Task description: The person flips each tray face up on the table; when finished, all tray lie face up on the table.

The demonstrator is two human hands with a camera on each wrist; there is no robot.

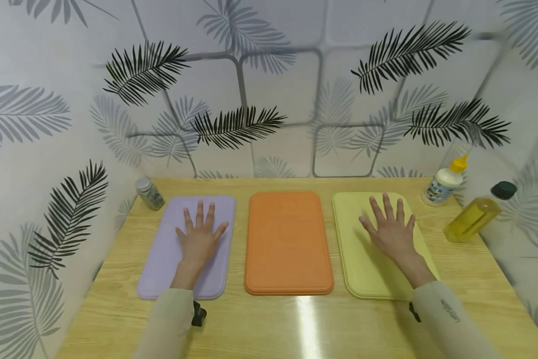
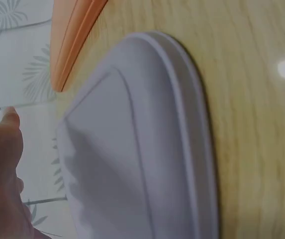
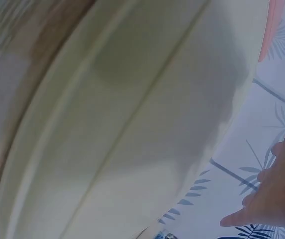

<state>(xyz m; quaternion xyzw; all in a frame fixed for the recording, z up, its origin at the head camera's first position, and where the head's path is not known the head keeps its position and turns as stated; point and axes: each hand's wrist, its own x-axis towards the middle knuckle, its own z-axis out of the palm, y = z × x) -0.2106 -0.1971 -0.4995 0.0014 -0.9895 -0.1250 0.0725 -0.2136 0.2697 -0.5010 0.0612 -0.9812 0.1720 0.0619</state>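
Three flat rectangular boards with rounded corners lie side by side on a wooden table. Over the purple board (image 1: 161, 264) my left hand (image 1: 199, 242) is spread, fingers straight and apart. The left wrist view shows that hand (image 2: 3, 164) raised above the purple board (image 2: 107, 144), with a shadow beneath it. My right hand (image 1: 392, 234) is spread likewise over the yellow board (image 1: 363, 269). In the right wrist view a gap separates this hand (image 3: 276, 189) from the yellow board (image 3: 147, 129). Between the two hands lies the orange board (image 1: 287, 244). Neither hand holds anything.
A small grey-lidded jar (image 1: 149, 193) stands at the table's back left corner. At the back right are a white bottle with a yellow nozzle (image 1: 444, 182) and a dark-capped bottle of yellow liquid (image 1: 475, 217). Leaf-patterned walls enclose the table (image 1: 269, 324) behind and at the sides.
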